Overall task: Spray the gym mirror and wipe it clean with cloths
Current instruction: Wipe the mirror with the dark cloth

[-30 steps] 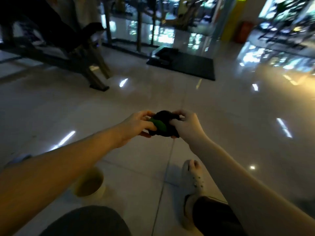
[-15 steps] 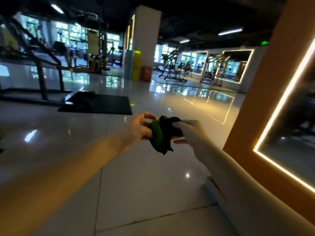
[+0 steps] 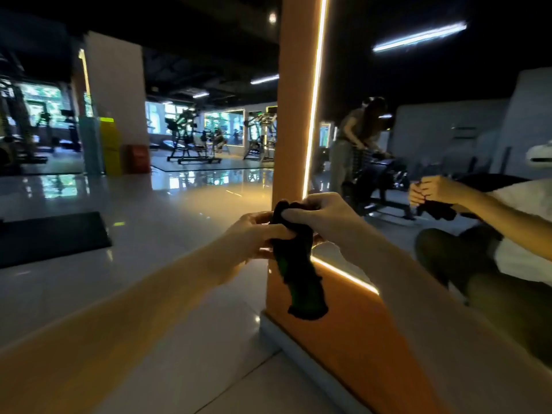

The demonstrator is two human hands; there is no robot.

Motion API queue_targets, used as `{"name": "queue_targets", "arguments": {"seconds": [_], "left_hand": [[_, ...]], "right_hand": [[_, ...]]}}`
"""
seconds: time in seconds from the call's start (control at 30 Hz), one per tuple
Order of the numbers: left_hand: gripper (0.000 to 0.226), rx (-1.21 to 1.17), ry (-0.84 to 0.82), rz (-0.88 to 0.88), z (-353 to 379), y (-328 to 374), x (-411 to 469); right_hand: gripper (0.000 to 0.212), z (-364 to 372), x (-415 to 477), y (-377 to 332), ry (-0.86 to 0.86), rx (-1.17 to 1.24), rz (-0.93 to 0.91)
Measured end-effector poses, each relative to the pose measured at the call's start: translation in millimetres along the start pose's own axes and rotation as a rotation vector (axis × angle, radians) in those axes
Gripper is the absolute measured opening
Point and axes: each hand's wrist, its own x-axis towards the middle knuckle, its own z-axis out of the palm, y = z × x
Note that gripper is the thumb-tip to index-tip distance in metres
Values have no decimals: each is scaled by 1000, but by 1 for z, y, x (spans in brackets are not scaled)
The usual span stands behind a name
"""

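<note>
1. The glossy tiled floor fills the left half, with gym machines standing at its far edge.
2. The mirror takes up the right side. Its glass reflects a crouched person holding a dark cloth.
3. An orange frame borders the mirror's left and bottom edges, with a lit strip just inside it.
4. A black mat lies on the floor near its left edge.
5. The cloth is dark with green along one fold. It hangs in the air before the mirror's lower left corner.
6. The left hand and right hand meet at its bunched top — both sets of fingers are curled tight round the fabric.
</note>
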Motion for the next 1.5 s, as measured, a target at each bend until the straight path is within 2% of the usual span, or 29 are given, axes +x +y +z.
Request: {"name": "queue_targets", "arguments": {"seconds": [0.07, 0.17, 0.27, 0.43, 0.5, 0.6, 0.7, 0.8, 0.9, 1.03, 1.17, 1.27, 1.4, 1.5], "left_hand": [[36, -17, -66, 27, 2, -2, 8], [48, -118, -170, 58, -1, -3, 12], [51, -237, -251, 79, 4, 3, 23], [53, -304, -369, 69, 30, 27, 49], [44, -248, -398, 92, 46, 40, 57], [47, -129, -437, 164, 70, 60, 65], [20, -79, -465, 232, 89, 78, 74], [24, -82, -479, 265, 109, 94, 83], [28, -34, -518, 298, 135, 106, 90], [26, 90, -454, 284, 172, 114, 103], [20, 75, -571, 289, 203, 126, 114], [11, 172, -572, 367, 220, 140, 126], [32, 460, -502, 494, 229, 158, 147], [18, 603, -347, 502, 237, 172, 169]], "right_hand": [[20, -22, -3, -1, -62, -39, 14], [33, -47, -6, -4, -218, 22, 67], [38, -74, -13, -7, -247, 126, 66], [30, -109, -34, -13, -37, 157, 66], [27, -117, -42, -20, 60, 118, 75], [29, -126, -54, -36, 172, 53, 108], [33, -140, -74, -53, 263, 18, 120], [49, -160, -97, -55, 303, 123, 98], [44, -177, -112, -44, 302, 219, 98], [34, -201, -120, -34, 538, 57, 152], [27, -210, -121, -39, 753, -165, 123], [29, -224, -123, -44, 766, -262, 147], [27, -251, -130, -42, 628, -151, 173], [24, -260, -114, -42, 687, -193, 113]]}}
